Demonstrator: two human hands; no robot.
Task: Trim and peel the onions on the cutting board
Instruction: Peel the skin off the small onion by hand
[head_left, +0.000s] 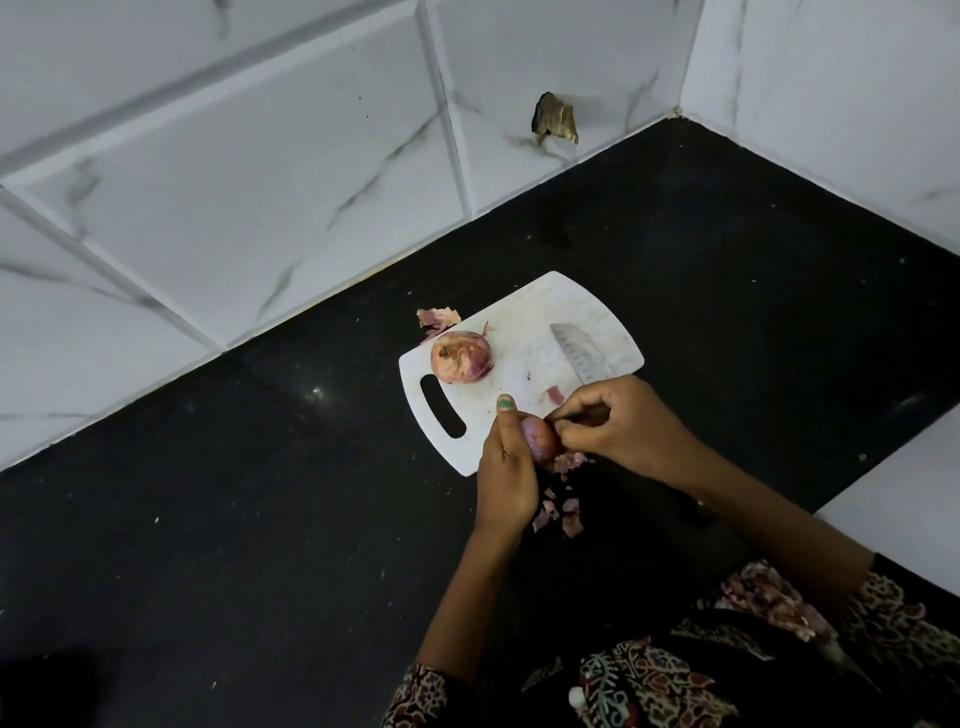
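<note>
A white cutting board (524, 317) lies on the black counter. One unpeeled red onion (461, 357) sits near the board's handle slot. My left hand (506, 467) grips a small, partly peeled purple onion (540, 439) over the board's near edge. My right hand (618, 426) pinches at the skin on that onion's right side. A knife blade (579, 353) lies on the board's right part, its handle hidden behind my right hand.
Loose onion skins (563, 501) lie on the black counter (260, 519) below my hands, and another skin scrap (437, 318) sits by the board's far left edge. White marble-tiled walls (234, 182) close the corner behind. A pale ledge (914, 488) is at the right.
</note>
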